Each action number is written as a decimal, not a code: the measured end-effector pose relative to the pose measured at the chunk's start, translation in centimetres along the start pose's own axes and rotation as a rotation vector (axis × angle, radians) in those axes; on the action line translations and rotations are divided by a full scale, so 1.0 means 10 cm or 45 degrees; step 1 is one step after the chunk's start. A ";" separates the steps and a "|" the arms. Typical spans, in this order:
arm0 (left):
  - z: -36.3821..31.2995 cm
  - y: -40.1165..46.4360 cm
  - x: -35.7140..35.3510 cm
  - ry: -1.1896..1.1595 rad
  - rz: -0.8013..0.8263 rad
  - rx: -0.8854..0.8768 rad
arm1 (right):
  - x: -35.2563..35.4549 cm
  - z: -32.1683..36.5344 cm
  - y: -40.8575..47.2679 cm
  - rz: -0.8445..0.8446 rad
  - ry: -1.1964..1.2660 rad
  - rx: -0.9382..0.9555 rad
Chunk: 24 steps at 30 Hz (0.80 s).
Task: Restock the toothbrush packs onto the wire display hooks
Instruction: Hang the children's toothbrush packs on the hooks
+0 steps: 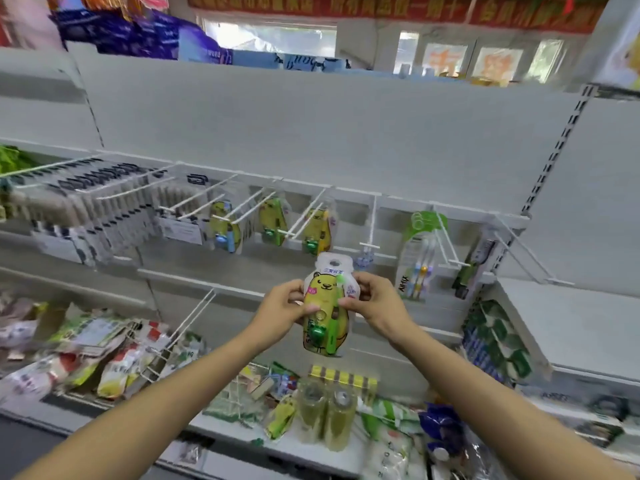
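Note:
A yellow bear-shaped toothbrush pack (325,308) with a green brush and a round hang hole at its top is held upright in front of the shelf. My left hand (282,306) grips its left edge and my right hand (372,301) grips its right edge, thumbs on the front. Just above it an empty white wire hook (371,225) sticks out from the rail. To the left, three hooks each carry similar yellow packs (317,230), (272,221), (223,225).
Dark-and-white toothbrush packs (86,206) fill the hooks at far left. A multi-brush pack (417,258) and a dark pack (472,268) hang to the right. Snack bags (86,344), two green bottles (325,414) and more packets lie on the lower shelf.

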<state>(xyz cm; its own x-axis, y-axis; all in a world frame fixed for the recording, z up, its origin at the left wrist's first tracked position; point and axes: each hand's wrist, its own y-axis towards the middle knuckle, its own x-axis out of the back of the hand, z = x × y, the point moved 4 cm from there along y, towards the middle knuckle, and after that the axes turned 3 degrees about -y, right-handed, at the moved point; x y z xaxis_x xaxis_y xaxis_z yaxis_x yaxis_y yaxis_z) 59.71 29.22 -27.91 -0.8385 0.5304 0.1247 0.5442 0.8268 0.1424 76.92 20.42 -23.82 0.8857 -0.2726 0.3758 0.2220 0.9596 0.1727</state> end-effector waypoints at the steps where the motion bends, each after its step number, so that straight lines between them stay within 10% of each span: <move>1: 0.00 0.02 0.19 0.008 0.012 -0.007 | -0.17 0.05 0.07 -0.029 0.002 -0.003; 24: 0.01 0.28 2.07 -0.086 0.153 -0.033 | -1.79 0.78 0.85 -0.249 0.176 -0.119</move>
<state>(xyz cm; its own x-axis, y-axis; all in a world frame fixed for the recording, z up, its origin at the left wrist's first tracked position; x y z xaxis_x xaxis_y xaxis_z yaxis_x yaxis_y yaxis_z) 43.89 42.49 -24.99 -0.7666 0.6376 0.0760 0.6407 0.7517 0.1560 59.78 32.94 -21.95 0.8680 -0.4479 0.2146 0.4259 0.8935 0.1425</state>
